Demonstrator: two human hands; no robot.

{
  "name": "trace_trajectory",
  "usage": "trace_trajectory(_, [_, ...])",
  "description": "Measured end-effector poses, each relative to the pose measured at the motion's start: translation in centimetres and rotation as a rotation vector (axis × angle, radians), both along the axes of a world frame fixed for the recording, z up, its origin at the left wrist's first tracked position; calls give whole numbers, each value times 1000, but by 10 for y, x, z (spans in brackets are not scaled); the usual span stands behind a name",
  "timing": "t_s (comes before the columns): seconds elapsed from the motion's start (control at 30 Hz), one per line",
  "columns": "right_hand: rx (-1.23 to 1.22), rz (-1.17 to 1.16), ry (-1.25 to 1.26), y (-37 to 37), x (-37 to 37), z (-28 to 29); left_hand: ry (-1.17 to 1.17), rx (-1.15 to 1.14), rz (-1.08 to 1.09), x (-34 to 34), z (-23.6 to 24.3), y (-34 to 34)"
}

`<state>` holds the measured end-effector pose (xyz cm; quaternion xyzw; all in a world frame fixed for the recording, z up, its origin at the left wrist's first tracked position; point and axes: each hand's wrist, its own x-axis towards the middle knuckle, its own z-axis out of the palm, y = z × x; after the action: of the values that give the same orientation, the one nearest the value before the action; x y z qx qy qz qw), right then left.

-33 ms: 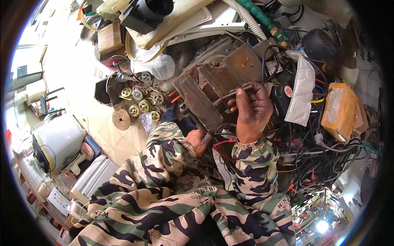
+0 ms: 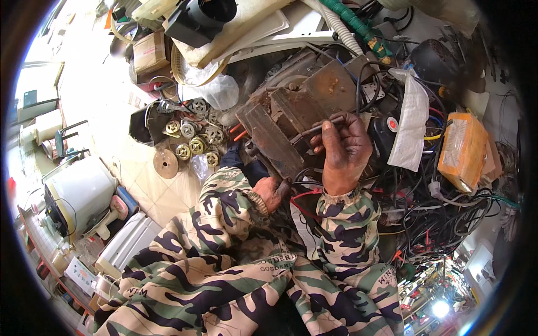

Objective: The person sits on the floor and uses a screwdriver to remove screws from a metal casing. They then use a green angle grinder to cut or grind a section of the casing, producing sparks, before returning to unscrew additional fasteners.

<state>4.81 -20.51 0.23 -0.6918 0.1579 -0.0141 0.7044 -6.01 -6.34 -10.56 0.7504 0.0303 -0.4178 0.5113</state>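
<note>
My right hand (image 2: 346,151) is closed in a pinch around a thin dark metal rod (image 2: 305,134). The rod slants across a rusty brown metal block (image 2: 272,140), its tip over the block's face. Lower and to the left, my left hand (image 2: 269,193) is curled shut beside the block's near end. What its fingers hold is hidden; a dark bar-shaped piece (image 2: 269,165) runs along the block just above it. Two orange-red tips (image 2: 240,135) stick out at the block's left. A red wire (image 2: 305,196) passes between my two sleeves.
Several pulley-like metal wheels (image 2: 197,144) and a brown disc (image 2: 166,163) lie on the tiled floor at the left. Tangled black cables (image 2: 431,224) fill the right side, near an orange box (image 2: 464,151) and a white padded strip (image 2: 409,123). A ribbed hose (image 2: 343,31) stands behind.
</note>
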Motion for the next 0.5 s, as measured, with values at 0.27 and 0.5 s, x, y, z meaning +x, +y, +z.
trace_trajectory(0.27, [24,8,1,-5,-3,-1,-56,-285,106,-7,16,1])
trace_trajectory(0.5, [-35,-3,-6,-10,-6,-3,684,-654,414,4,57,4])
